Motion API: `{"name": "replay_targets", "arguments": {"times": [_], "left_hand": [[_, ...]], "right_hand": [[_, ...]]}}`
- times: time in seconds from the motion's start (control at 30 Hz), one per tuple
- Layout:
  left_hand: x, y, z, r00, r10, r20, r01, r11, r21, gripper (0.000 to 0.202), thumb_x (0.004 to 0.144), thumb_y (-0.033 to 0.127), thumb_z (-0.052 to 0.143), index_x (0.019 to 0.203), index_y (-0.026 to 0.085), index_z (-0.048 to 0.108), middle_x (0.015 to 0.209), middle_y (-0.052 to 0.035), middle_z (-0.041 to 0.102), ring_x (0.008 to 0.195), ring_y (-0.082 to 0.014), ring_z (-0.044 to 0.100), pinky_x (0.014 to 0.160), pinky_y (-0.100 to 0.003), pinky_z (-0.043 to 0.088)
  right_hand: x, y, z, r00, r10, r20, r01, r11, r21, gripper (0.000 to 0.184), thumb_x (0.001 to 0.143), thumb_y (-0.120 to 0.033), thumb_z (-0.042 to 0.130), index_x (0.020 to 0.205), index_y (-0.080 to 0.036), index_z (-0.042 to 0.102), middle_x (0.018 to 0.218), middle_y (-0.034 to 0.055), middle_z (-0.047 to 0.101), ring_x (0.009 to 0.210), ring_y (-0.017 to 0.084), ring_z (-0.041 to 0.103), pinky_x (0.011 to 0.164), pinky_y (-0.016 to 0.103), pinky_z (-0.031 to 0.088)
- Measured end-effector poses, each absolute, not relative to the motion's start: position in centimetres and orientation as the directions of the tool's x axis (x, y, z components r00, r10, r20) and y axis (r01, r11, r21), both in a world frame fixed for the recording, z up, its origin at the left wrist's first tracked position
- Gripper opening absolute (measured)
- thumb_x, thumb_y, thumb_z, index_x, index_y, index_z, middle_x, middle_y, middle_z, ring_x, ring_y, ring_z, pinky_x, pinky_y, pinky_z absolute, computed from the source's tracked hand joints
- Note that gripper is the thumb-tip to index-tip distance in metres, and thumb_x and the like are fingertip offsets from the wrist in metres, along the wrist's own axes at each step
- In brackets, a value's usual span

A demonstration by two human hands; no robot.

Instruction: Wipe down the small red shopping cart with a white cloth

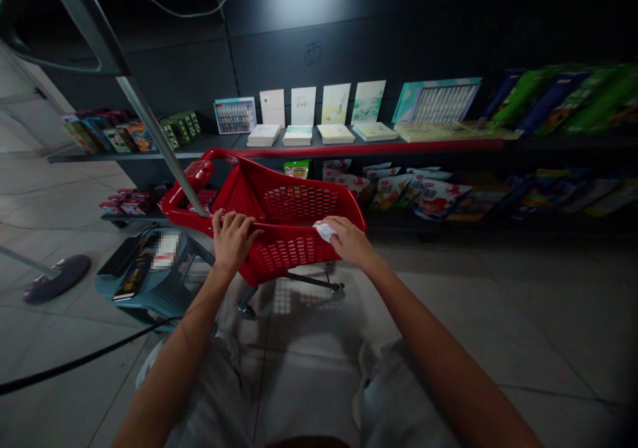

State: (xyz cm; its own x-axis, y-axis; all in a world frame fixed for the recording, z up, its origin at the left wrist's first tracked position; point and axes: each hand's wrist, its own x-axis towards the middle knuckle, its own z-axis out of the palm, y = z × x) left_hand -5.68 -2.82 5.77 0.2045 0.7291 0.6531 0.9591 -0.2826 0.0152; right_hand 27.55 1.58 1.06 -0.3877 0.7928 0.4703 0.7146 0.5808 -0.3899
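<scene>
Two tiers of dark shelving (438,147) span the background, packaged goods (441,195) on both. Directly in front: red shopping cart (284,252), upright on the tiled floor (498,288). Its long axis runs left to right across the view, roughly along the shelf edge; handle end points left, basket nose points right. Blue-grey stool (164,293) stands beside the cart at left, flat dark items (135,275) lying on top. Left hand (232,238) — palm down, fingers over the cart's near rim toward the handle end; whether they clench or merely rest, cannot tell. Right hand (349,238) — at the same rim, closer to the nose, fingers closed on a crumpled white cloth (325,231), which sits against the rim.
</scene>
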Motion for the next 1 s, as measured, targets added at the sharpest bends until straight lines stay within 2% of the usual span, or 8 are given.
{"name": "replay_targets", "arguments": {"times": [0.1,0.2,0.33,0.4,0.5,0.63,0.8,1.0], "left_hand": [[-6.3,-2.7,5.4,0.138,0.725,0.674,0.965,-0.253,0.075,0.024,0.092,0.036,0.068,0.114,0.027,0.072,0.115,-0.0085,0.072,0.129,-0.0329,0.053,0.129,-0.062,0.006],[-7.1,-2.8,4.9,0.005,0.712,0.702,0.960,-0.201,0.196,0.040,0.088,0.039,0.072,0.126,0.026,0.066,0.143,-0.0118,0.059,0.146,-0.0351,0.041,0.129,-0.064,-0.003],[-8.4,-3.2,4.3,-0.226,0.610,0.760,0.910,-0.145,0.388,0.077,0.083,0.049,0.077,0.147,0.020,0.046,0.168,-0.0198,0.023,0.158,-0.0376,0.018,0.129,-0.064,0.004],[-9.0,-3.3,4.0,-0.357,0.524,0.774,0.860,-0.139,0.491,0.091,0.081,0.053,0.078,0.152,0.016,0.035,0.168,-0.0235,0.017,0.159,-0.0365,0.017,0.129,-0.061,0.015],[-9.8,-2.7,3.0,-0.561,0.464,0.685,0.699,-0.177,0.692,0.103,0.079,0.053,0.080,0.156,0.017,0.021,0.164,-0.0237,0.025,0.155,-0.0315,0.029,0.123,-0.050,0.038],[-11.0,-0.9,0.9,-0.710,0.585,0.392,0.343,-0.198,0.918,0.098,0.077,0.051,0.082,0.151,0.019,0.025,0.147,-0.0189,0.049,0.129,-0.0241,0.059,0.102,-0.038,0.056],[-11.6,0.3,-1.4,-0.613,0.705,0.356,0.369,-0.143,0.918,0.059,0.078,0.057,0.076,0.116,0.016,0.058,0.107,-0.0081,0.070,0.096,-0.0189,0.068,0.091,-0.034,0.058],[-11.1,-1.3,-0.2,-0.509,0.742,0.437,0.536,-0.124,0.835,0.060,0.074,0.060,0.079,0.112,0.017,0.062,0.099,-0.0080,0.074,0.084,-0.0199,0.070,0.079,-0.032,0.057]], "right_hand": [[31.3,2.0,0.2,-0.307,0.866,0.394,0.773,0.468,-0.427,0.049,0.083,-0.009,0.048,0.126,-0.020,0.068,0.130,0.0096,0.067,0.124,0.024,0.059,0.112,0.041,0.047],[33.2,2.1,-0.8,-0.291,0.860,0.419,0.767,0.472,-0.436,0.051,0.082,-0.010,0.047,0.129,-0.020,0.066,0.138,0.0099,0.063,0.133,0.024,0.054,0.119,0.042,0.043],[33.4,2.0,-1.8,-0.311,0.833,0.457,0.740,0.514,-0.434,0.055,0.083,-0.010,0.044,0.134,-0.019,0.063,0.146,0.0100,0.056,0.143,0.023,0.047,0.126,0.044,0.034],[32.9,2.2,-2.0,-0.290,0.832,0.473,0.738,0.509,-0.443,0.055,0.083,-0.010,0.043,0.135,-0.019,0.062,0.147,0.0105,0.055,0.144,0.023,0.045,0.127,0.044,0.034],[31.8,2.4,-2.0,-0.179,0.815,0.552,0.728,0.487,-0.483,0.055,0.084,-0.012,0.043,0.137,-0.017,0.059,0.148,0.0129,0.052,0.145,0.025,0.043,0.127,0.047,0.033],[29.4,2.4,-1.5,0.005,0.759,0.651,0.685,0.472,-0.556,0.057,0.086,-0.014,0.043,0.142,-0.016,0.053,0.146,0.0150,0.052,0.141,0.025,0.047,0.124,0.046,0.036],[24.2,1.0,-1.2,-0.099,0.736,0.669,0.639,0.562,-0.524,0.057,0.089,-0.010,0.041,0.145,-0.019,0.050,0.153,0.0136,0.047,0.148,0.023,0.041,0.125,0.048,0.034],[16.7,-1.3,-1.9,-0.189,0.658,0.729,0.550,0.686,-0.477,0.055,0.089,-0.005,0.046,0.140,-0.021,0.055,0.150,0.0134,0.047,0.151,0.024,0.035,0.125,0.049,0.034]]}}
